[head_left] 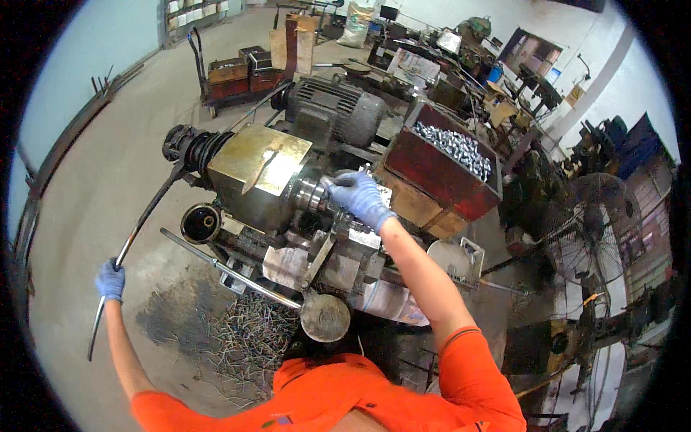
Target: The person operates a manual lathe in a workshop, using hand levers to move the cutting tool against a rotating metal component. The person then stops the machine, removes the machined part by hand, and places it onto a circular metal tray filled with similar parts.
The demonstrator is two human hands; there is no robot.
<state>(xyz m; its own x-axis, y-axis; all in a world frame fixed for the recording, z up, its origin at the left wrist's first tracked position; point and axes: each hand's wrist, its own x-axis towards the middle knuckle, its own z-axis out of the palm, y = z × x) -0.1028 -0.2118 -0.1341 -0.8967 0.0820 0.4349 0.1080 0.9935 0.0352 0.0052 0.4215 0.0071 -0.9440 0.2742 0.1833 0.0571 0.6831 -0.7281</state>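
Note:
My left hand [110, 281], in a blue-grey glove, is closed round a long dark metal lever [147, 212]. The lever slants up to the left end of a machine like a small lathe, and its free end sticks out below my fist. My right hand [354, 196], gloved alike, is at the shiny round chuck [309, 194] on the right of the brass-coloured headstock cover [255, 158]. Its thumb and fingers are pinched together by the chuck face. Whatever they hold is too small to make out.
A red-brown box [443, 198] full of small shiny metal parts stands right of the machine, behind my right wrist. A motor [335, 108] sits behind the headstock. Metal scraps [252, 338] lie on the floor below. A long bar [230, 270] crosses the front; a fan [594, 227] stands right.

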